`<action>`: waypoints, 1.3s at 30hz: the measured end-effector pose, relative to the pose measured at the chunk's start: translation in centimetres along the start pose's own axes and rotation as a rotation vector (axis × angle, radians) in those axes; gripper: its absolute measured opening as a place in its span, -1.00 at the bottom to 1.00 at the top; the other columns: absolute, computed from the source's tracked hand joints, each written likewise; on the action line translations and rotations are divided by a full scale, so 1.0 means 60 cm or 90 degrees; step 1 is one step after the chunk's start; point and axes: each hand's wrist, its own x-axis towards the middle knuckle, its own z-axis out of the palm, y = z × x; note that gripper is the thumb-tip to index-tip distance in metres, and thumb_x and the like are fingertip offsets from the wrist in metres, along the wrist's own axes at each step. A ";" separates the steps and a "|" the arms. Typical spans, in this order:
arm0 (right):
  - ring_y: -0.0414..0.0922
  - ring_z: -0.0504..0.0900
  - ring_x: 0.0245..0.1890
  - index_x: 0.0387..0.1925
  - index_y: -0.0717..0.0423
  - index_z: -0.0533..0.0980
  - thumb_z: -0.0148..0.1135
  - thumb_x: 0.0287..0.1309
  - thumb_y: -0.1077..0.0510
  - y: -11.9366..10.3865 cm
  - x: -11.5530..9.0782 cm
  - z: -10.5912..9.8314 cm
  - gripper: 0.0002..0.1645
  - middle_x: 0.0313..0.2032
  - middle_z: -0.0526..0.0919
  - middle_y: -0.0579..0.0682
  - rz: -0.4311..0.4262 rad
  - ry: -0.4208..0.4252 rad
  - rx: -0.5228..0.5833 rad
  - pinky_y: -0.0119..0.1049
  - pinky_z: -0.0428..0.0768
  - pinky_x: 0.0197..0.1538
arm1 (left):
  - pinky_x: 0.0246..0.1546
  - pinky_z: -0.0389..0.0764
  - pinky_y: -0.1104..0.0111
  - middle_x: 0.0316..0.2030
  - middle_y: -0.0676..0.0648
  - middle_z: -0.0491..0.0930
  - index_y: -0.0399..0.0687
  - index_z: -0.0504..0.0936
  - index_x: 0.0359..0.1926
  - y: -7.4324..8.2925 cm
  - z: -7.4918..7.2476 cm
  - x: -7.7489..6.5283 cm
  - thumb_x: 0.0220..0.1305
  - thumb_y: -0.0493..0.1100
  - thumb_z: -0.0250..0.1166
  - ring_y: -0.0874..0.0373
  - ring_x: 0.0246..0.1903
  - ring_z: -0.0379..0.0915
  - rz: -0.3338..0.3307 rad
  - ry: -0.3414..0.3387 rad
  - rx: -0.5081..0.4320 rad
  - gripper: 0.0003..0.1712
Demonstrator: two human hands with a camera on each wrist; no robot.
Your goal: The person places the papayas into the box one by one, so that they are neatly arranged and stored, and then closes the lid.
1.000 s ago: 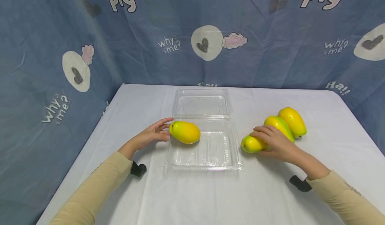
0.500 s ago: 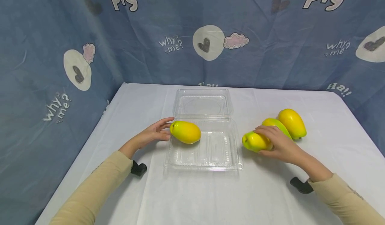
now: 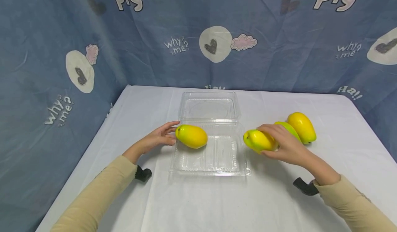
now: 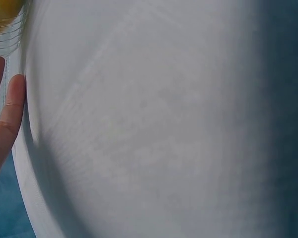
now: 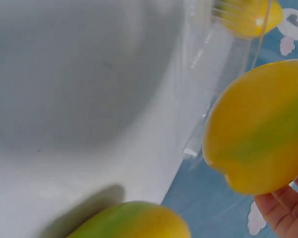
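1. The table (covered in white cloth) carries everything.
2. A clear plastic box lies open at its middle, lid folded back.
3. One mango rests in the box's left part; the left hand touches it with relaxed fingers.
4. The right hand curls around a second mango, held just right of the box.
5. Two more mangoes lie behind that hand.
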 end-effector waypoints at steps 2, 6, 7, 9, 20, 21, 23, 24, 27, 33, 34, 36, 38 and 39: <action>0.04 0.41 -0.02 0.06 0.19 0.39 0.45 -0.27 0.16 -0.005 0.005 0.000 -0.25 0.01 0.50 0.14 -0.004 0.006 -0.004 0.00 0.34 0.04 | 0.23 0.14 -0.07 0.36 -0.25 -0.01 0.02 -0.07 0.42 0.000 0.000 0.000 0.18 -0.25 0.16 -0.20 0.25 0.14 0.001 -0.001 0.001 -0.14; 0.06 0.41 -0.01 0.06 0.18 0.40 0.45 -0.26 0.12 -0.018 0.015 -0.001 -0.26 0.01 0.51 0.14 0.002 0.000 -0.011 0.01 0.34 0.05 | 0.22 0.15 -0.06 0.36 -0.26 0.00 0.02 -0.07 0.42 0.001 0.000 0.000 0.17 -0.24 0.17 -0.20 0.23 0.17 -0.001 0.002 0.006 -0.13; 0.06 0.41 -0.01 0.06 0.18 0.40 0.44 -0.25 0.12 -0.023 0.017 -0.001 -0.26 0.02 0.50 0.14 0.005 -0.005 -0.010 0.02 0.33 0.06 | 0.22 0.15 -0.06 0.36 -0.26 0.00 0.01 -0.07 0.42 0.001 0.000 0.000 0.16 -0.24 0.17 -0.20 0.23 0.17 -0.001 0.003 0.007 -0.13; 0.08 0.40 0.02 0.08 0.17 0.39 0.43 -0.22 0.11 -0.031 0.022 0.000 -0.26 0.03 0.49 0.14 0.013 -0.016 -0.005 0.05 0.33 0.07 | 0.22 0.16 -0.06 0.36 -0.26 -0.01 0.00 -0.07 0.42 0.000 0.000 -0.001 0.16 -0.24 0.18 -0.20 0.22 0.18 -0.003 0.005 0.010 -0.13; 0.01 0.39 0.03 0.13 0.10 0.37 0.40 -0.15 0.08 -0.072 0.049 0.015 -0.26 0.06 0.48 0.07 0.012 -0.018 0.050 -0.01 0.40 0.05 | 0.22 0.17 -0.05 0.36 -0.27 -0.01 0.00 -0.08 0.42 -0.004 0.000 0.001 0.15 -0.20 0.22 -0.20 0.22 0.18 -0.001 0.000 0.003 -0.10; 0.01 0.40 0.03 0.14 0.10 0.37 0.40 -0.14 0.07 -0.075 0.051 0.017 -0.26 0.06 0.48 0.06 0.012 -0.019 0.052 -0.02 0.41 0.05 | 0.22 0.16 -0.05 0.36 -0.26 -0.01 0.00 -0.07 0.42 -0.004 0.000 0.001 0.15 -0.21 0.21 -0.20 0.22 0.18 -0.002 0.000 0.002 -0.10; 0.00 0.39 0.04 0.15 0.08 0.36 0.39 -0.13 0.06 -0.083 0.055 0.020 -0.26 0.07 0.47 0.05 0.014 -0.022 0.056 -0.02 0.41 0.05 | 0.22 0.14 -0.07 0.36 -0.26 -0.01 0.01 -0.07 0.42 -0.004 0.001 0.001 0.16 -0.23 0.19 -0.20 0.23 0.17 -0.003 0.001 0.004 -0.12; 0.00 0.39 0.04 0.15 0.08 0.36 0.39 -0.13 0.05 -0.087 0.057 0.023 -0.26 0.08 0.46 0.05 0.016 -0.024 0.059 -0.03 0.41 0.05 | 0.23 0.13 -0.08 0.36 -0.26 -0.01 0.02 -0.06 0.42 -0.003 0.001 0.001 0.16 -0.24 0.18 -0.20 0.24 0.16 -0.004 0.002 0.004 -0.13; 0.00 0.37 0.06 0.16 0.06 0.35 0.37 -0.11 0.03 -0.097 0.065 0.029 -0.26 0.10 0.44 0.05 0.019 -0.033 0.065 -0.02 0.41 0.06 | 0.23 0.10 -0.09 0.36 -0.25 -0.01 0.03 -0.06 0.42 -0.002 0.003 0.000 0.17 -0.27 0.15 -0.21 0.24 0.14 -0.005 0.004 0.005 -0.15; -0.02 0.35 0.09 0.15 0.04 0.35 0.38 -0.12 0.00 -0.114 0.078 0.042 -0.26 0.11 0.44 0.02 0.021 -0.035 0.084 -0.02 0.41 0.09 | 0.23 0.10 -0.09 0.36 -0.26 -0.02 0.03 -0.06 0.42 -0.001 0.003 0.001 0.17 -0.27 0.15 -0.22 0.25 0.13 -0.005 0.003 0.005 -0.14; -0.03 0.35 0.09 0.15 0.04 0.35 0.38 -0.12 0.00 -0.117 0.080 0.044 -0.26 0.11 0.45 0.01 0.020 -0.032 0.087 -0.03 0.40 0.10 | 0.23 0.10 -0.09 0.36 -0.25 -0.02 0.03 -0.06 0.42 -0.001 0.004 0.001 0.17 -0.27 0.15 -0.21 0.25 0.13 -0.005 0.004 0.003 -0.15; -0.04 0.35 0.09 0.15 0.04 0.36 0.38 -0.12 0.01 -0.123 0.084 0.050 -0.27 0.10 0.45 0.00 0.019 -0.029 0.096 -0.04 0.40 0.11 | 0.24 0.10 -0.09 0.36 -0.25 -0.01 0.04 -0.05 0.42 0.000 0.004 0.002 0.16 -0.26 0.16 -0.21 0.25 0.13 -0.005 0.005 0.002 -0.15; -0.04 0.35 0.09 0.14 0.06 0.36 0.39 -0.12 0.03 -0.130 0.087 0.057 -0.27 0.10 0.46 0.00 0.014 -0.026 0.105 -0.05 0.39 0.11 | 0.23 0.10 -0.09 0.36 -0.25 -0.01 0.04 -0.06 0.42 0.000 0.003 0.002 0.17 -0.27 0.15 -0.20 0.25 0.13 -0.004 0.004 0.006 -0.15; -0.03 0.36 0.09 0.14 0.07 0.36 0.39 -0.12 0.04 -0.134 0.088 0.061 -0.28 0.10 0.46 0.01 0.010 -0.024 0.108 -0.05 0.39 0.12 | 0.23 0.10 -0.09 0.36 -0.25 -0.01 0.04 -0.06 0.42 0.000 0.003 0.002 0.17 -0.27 0.15 -0.20 0.25 0.14 -0.003 0.004 0.005 -0.15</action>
